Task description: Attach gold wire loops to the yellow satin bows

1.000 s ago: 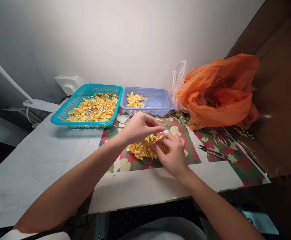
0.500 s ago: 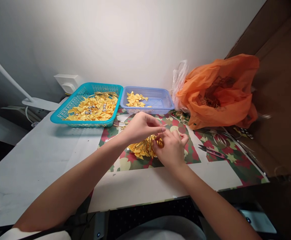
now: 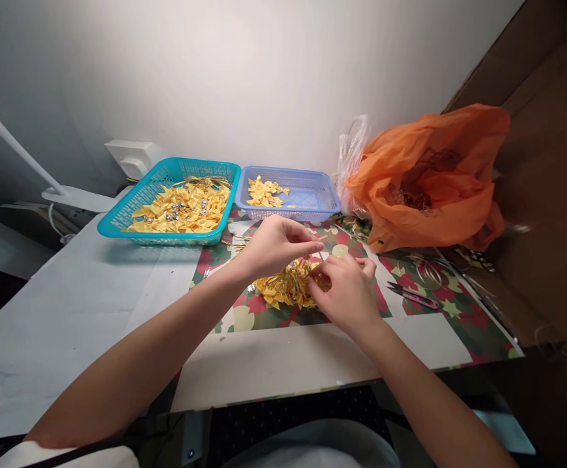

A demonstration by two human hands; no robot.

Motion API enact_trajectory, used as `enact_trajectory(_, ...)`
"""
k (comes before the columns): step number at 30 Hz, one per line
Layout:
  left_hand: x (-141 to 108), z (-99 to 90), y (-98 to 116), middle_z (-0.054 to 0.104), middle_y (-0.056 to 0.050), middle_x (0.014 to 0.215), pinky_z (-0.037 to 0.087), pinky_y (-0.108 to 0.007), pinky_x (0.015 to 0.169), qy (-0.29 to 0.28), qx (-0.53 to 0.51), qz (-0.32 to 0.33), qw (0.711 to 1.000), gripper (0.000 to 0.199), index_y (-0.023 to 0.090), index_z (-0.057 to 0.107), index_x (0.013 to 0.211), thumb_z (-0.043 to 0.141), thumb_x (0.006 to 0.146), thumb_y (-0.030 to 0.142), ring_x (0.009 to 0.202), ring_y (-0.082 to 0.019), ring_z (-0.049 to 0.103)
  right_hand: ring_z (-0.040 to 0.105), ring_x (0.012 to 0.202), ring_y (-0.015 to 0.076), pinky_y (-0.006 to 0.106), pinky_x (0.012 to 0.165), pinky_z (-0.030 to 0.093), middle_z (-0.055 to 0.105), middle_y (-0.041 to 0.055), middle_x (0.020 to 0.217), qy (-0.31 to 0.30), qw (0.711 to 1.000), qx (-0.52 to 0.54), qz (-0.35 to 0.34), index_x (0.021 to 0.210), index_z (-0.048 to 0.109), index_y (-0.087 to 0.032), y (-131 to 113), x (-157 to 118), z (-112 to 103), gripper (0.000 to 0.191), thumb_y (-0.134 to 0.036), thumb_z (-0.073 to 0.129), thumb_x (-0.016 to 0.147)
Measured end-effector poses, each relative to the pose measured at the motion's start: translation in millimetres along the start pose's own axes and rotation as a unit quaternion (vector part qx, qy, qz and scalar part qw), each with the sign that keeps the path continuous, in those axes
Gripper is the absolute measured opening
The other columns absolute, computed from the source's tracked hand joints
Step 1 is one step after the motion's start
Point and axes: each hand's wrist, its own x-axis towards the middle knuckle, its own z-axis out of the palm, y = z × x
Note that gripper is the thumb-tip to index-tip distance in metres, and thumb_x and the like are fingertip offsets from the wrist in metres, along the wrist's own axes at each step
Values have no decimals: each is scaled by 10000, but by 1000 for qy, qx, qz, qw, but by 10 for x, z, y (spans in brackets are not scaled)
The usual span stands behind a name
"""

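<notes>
Between my hands on the table is a pile of yellow ribbon bows (image 3: 287,296) with many thin gold twist ties sticking up from it. My left hand (image 3: 279,246) hovers over the far side of the pile, thumb and index finger pinched together; whatever is at the fingertips is too small to make out. On the pile's right side, my right hand (image 3: 347,286) has thumb and fingers closed at the gold twist ties (image 3: 290,276). The two sets of fingertips are close together, just apart.
A teal basket (image 3: 166,241) holds yellow bows, silver beads and gold ties. Beside it a lilac basket (image 3: 312,195) contains several bows. An orange plastic bag (image 3: 439,169) stands at the right near cardboard (image 3: 541,175). Small thread snips (image 3: 412,296) lie on camouflage-patterned paper.
My right hand has shifted slightly to the right, showing more of the gold ties. My left hand stays nearly in place, its fingertips now a little farther from the right hand.
</notes>
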Motion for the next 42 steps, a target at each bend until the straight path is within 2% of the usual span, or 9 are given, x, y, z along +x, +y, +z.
enact_trajectory(5, 5, -10, -17, 731, -46, 657, 477, -238, 549, -2, -1, -1, 1000, 195, 166, 752, 677, 738, 750, 346, 613, -130, 645, 538, 819, 184, 375, 838, 266, 677, 10, 808, 90, 995, 33, -38, 812, 680, -215, 27, -47, -17, 81, -227, 604, 840)
enact_trajectory(11, 7, -5, -15, 737, -49, 662, 473, -246, 544, -4, 8, -3, 1000, 197, 176, 749, 665, 737, 748, 354, 619, -139, 650, 487, 894, 227, 420, 836, 253, 649, 64, 927, -21, 995, -54, -86, 855, 717, -248, 32, -97, 71, 135, -241, 582, 857)
enact_trajectory(16, 6, -4, -31, 748, -53, 692, 491, -260, 559, -3, 9, 2, 1000, 184, 189, 751, 670, 731, 750, 353, 644, -154, 666, 462, 968, 262, 481, 894, 265, 624, 105, 1044, -31, 990, -106, -87, 1051, 689, -264, 0, -43, 190, 219, -256, 557, 876)
enact_trajectory(23, 30, -24, -104, 732, -52, 650, 499, -266, 563, 10, 33, 8, 999, 219, 178, 749, 681, 725, 756, 382, 616, -153, 660, 446, 1002, 277, 566, 964, 249, 594, 111, 1050, -90, 979, -144, -109, 806, 728, -240, 68, 1, 109, 184, -292, 567, 878)
enact_trajectory(27, 43, -21, -126, 728, -54, 650, 493, -265, 559, 26, 42, 15, 999, 247, 167, 739, 673, 725, 761, 397, 610, -148, 651, 475, 976, 250, 551, 986, 267, 575, 64, 970, -112, 980, -72, -145, 691, 720, -242, 190, 32, -101, 196, -310, 624, 848)
enact_trajectory(29, 41, -19, -102, 733, -52, 670, 481, -262, 543, 52, 48, 34, 997, 222, 168, 739, 684, 731, 761, 376, 603, -140, 641, 498, 934, 221, 480, 949, 337, 558, 42, 931, -67, 987, 10, -147, 753, 735, -264, 283, 50, -219, 159, -310, 619, 852)
enact_trajectory(31, 28, -21, -52, 748, -50, 712, 486, -265, 557, 88, 58, 72, 992, 163, 179, 742, 699, 735, 762, 329, 627, -140, 647, 522, 895, 205, 413, 878, 407, 541, 37, 906, 34, 988, 88, -123, 847, 739, -268, 408, 61, -293, 145, -301, 598, 861)
enact_trajectory(35, -14, -44, 71, 761, -33, 741, 514, -283, 623, 145, 75, 173, 971, 88, 213, 735, 695, 738, 769, 260, 677, -144, 668, 555, 797, 191, 351, 732, 466, 527, 40, 824, 237, 959, 146, -44, 805, 696, -203, 745, 50, -185, 158, -265, 562, 860)
enact_trajectory(42, -39, -132, 216, 757, -29, 737, 549, -289, 604, 218, 78, 205, 951, 74, 228, 747, 725, 756, 758, 294, 673, -150, 674, 567, 729, 187, 332, 664, 462, 609, 46, 764, 237, 956, 170, 14, 742, 660, -195, 1073, 56, 243, 169, -263, 540, 840)
